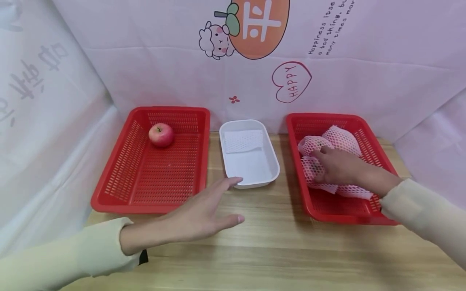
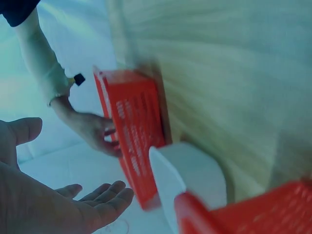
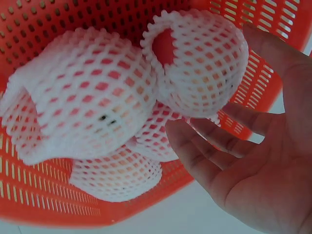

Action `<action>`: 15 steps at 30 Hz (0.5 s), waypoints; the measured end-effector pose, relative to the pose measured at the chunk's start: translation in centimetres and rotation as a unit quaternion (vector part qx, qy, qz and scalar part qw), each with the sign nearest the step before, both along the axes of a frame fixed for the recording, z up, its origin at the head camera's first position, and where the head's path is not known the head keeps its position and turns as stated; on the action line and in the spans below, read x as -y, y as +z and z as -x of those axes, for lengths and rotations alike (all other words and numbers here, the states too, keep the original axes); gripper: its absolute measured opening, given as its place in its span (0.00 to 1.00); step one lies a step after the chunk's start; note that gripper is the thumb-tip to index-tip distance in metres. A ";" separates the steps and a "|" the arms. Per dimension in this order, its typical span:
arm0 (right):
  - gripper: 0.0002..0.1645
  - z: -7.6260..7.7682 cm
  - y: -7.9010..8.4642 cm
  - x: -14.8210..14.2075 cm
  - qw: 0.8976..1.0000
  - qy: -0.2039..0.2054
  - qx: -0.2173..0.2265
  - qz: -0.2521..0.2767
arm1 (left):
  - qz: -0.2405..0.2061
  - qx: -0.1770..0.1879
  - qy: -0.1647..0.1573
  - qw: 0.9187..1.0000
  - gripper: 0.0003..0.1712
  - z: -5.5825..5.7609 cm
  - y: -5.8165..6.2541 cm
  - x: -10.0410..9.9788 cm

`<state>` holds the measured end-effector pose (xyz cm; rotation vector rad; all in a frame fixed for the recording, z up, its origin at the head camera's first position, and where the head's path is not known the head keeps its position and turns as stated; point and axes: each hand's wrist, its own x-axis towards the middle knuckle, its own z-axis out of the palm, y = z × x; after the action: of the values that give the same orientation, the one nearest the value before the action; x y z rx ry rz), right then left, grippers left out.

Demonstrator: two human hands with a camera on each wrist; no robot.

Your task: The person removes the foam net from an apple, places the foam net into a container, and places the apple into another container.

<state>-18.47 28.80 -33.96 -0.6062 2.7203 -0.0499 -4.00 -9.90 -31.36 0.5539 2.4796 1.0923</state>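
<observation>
My right hand (image 1: 336, 165) reaches into the right red basket (image 1: 349, 219). In the right wrist view its thumb and spread fingers stand around one apple (image 3: 207, 66) in a white foam net, fingertips right at the net and not curled round it. Several more netted fruits, one a large netted apple (image 3: 92, 92), crowd beside it, red skin showing through the mesh. My left hand (image 1: 202, 216) hovers over the table's front, fingers extended and thumb apart, holding nothing. It is nearest the white tray (image 1: 249, 167), where a flat white foam net (image 1: 243, 140) lies at the back.
A bare red apple (image 1: 161, 135) sits in the back left corner of the left red basket (image 1: 167, 176). Both baskets and the tray stand on a wooden table (image 1: 255, 242). A white printed cloth (image 1: 174, 76) hangs close behind, with more cloth at the sides.
</observation>
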 end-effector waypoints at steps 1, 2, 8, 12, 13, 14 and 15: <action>0.60 -0.1 -0.1 0.0 1.000 -0.004 0.003 0.004 | -0.002 0.003 -0.002 1.000 0.47 -0.2 -0.3 -0.1; 0.62 -0.1 -0.2 0.0 1.000 -0.006 0.005 0.005 | -0.004 0.007 -0.005 1.000 0.47 -0.4 -0.7 -0.3; 0.65 -0.3 -0.8 0.2 1.000 -0.011 0.007 0.007 | -0.024 0.012 -0.025 0.999 0.45 -1.3 -2.3 -0.6; 0.67 -0.4 -1.4 0.2 1.000 -0.014 0.003 0.012 | -0.029 -0.004 -0.025 0.999 0.45 -1.4 -3.0 -0.6; 0.67 -0.5 -1.6 0.2 1.000 -0.013 0.000 0.014 | -0.029 -0.006 -0.025 0.999 0.45 -1.4 -3.2 -0.6; 0.69 -0.5 -1.7 0.2 1.000 -0.009 -0.005 0.014 | -0.029 -0.008 -0.023 0.999 0.45 -1.4 -3.4 -0.6; 0.70 -0.5 -1.8 0.2 1.000 -0.008 -0.008 0.016 | -0.029 -0.007 -0.022 0.999 0.45 -1.4 -3.5 -0.6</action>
<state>-17.93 28.62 -35.81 -0.5955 2.7454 -0.0933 -2.60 -9.32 -34.87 0.6319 2.4416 1.1498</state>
